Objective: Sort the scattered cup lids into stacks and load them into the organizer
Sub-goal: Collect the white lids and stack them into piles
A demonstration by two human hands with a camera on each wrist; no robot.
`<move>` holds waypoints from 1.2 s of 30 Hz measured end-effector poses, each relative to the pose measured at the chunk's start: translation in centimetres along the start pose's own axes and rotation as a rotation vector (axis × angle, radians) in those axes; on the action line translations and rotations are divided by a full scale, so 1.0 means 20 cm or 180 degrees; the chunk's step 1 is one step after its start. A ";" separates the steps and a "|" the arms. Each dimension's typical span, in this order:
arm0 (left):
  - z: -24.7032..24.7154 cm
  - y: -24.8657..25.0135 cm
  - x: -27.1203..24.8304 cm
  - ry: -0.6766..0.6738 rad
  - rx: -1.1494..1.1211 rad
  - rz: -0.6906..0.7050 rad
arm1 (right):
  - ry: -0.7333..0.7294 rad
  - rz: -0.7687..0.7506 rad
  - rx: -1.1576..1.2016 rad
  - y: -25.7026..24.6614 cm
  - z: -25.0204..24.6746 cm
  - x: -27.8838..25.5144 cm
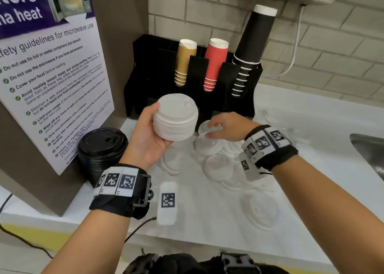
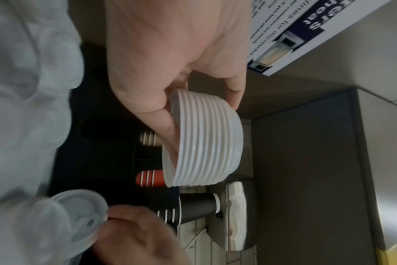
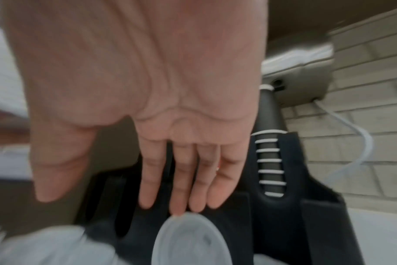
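Note:
My left hand [image 1: 150, 131] grips a tall stack of white lids [image 1: 175, 117] in the air in front of the black organizer [image 1: 141, 65]. In the left wrist view the thumb and fingers wrap that stack [image 2: 204, 139]. My right hand [image 1: 214, 130] reaches over a pile of loose white lids [image 1: 209, 147] on the counter. Its fingers [image 3: 177, 188] are straight, and a fingertip touches the rim of a single white lid [image 3: 188, 240]. More white lids [image 1: 259, 211] lie scattered on the white counter nearer to me.
The organizer holds upside-down tan cups [image 1: 185, 61], red cups [image 1: 214, 63] and black cups [image 1: 251, 51]. A stack of black lids [image 1: 102, 149] stands at the left by a microwave poster [image 1: 52, 76]. A steel sink [image 1: 369, 149] is at the right edge.

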State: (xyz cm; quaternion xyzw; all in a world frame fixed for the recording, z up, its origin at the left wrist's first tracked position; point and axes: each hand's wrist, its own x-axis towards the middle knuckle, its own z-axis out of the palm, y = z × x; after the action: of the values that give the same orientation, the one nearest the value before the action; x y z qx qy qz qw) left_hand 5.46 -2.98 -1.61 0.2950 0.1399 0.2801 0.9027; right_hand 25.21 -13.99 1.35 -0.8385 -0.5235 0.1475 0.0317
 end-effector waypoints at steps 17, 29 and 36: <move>-0.01 0.05 0.00 -0.0174 0.0141 0.0267 | 0.0384 0.0211 0.1441 0.05 -0.04 0.02; -0.01 -0.13 0.03 -0.0626 0.0884 -0.0082 | 0.1664 -0.0362 0.3683 -0.17 0.11 -0.35; -0.02 -0.16 0.02 -0.0942 0.1070 -0.0195 | 0.1826 -0.0426 0.3262 -0.19 0.15 -0.34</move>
State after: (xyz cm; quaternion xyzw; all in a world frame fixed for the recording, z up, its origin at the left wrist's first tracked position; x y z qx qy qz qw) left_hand 6.98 -4.67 -3.89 0.4748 0.0596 0.1789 0.8597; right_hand 18.29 -18.65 0.76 -0.6879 -0.4078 0.1467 0.5822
